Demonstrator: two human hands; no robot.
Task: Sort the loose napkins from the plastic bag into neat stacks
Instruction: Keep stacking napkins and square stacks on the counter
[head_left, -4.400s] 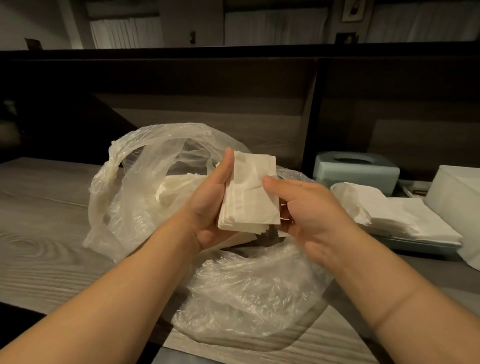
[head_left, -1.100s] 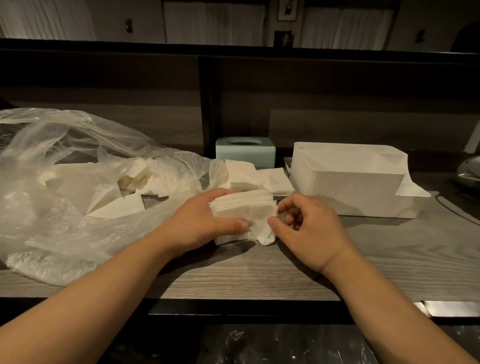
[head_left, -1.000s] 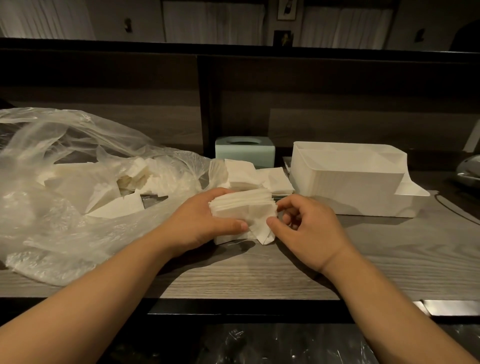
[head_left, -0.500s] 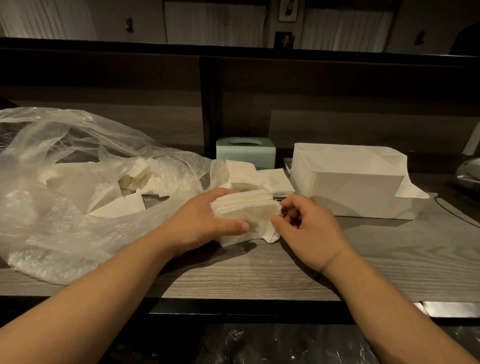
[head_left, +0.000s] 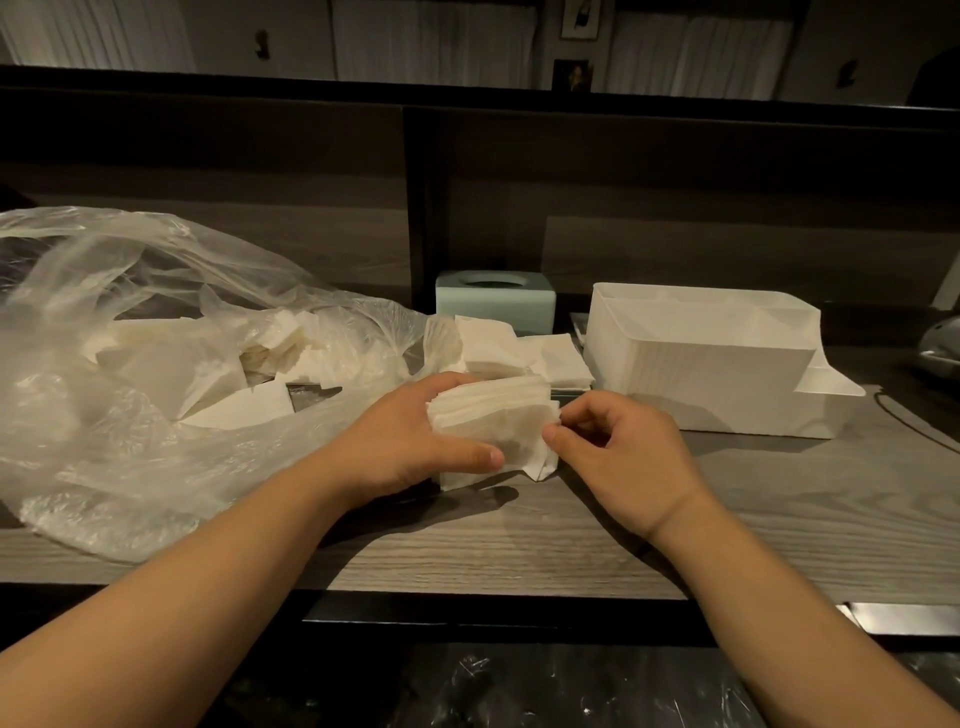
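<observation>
Left fingers (head_left: 447, 387) wrap napkin stack (head_left: 493, 421); right fingers (head_left: 558, 434) pinch corner.

Single head-worn view — forward and down, close over the counter (head_left: 519, 540).

plastic bag (head_left: 104, 441) cut off left, left fingers (head_left: 415, 384) behind napkins (head_left: 493, 421)

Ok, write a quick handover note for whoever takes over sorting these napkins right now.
Left hand: grips a stack of napkins standing on the counter.
Right hand: pinches the stack's right edge.
Plastic bag, on the left, holds many loose napkins.
Done: a low pile of sorted napkins lies behind the hands, by the green tissue box and white bin.
Left: square this stack, set it down, empty the bag.
</observation>
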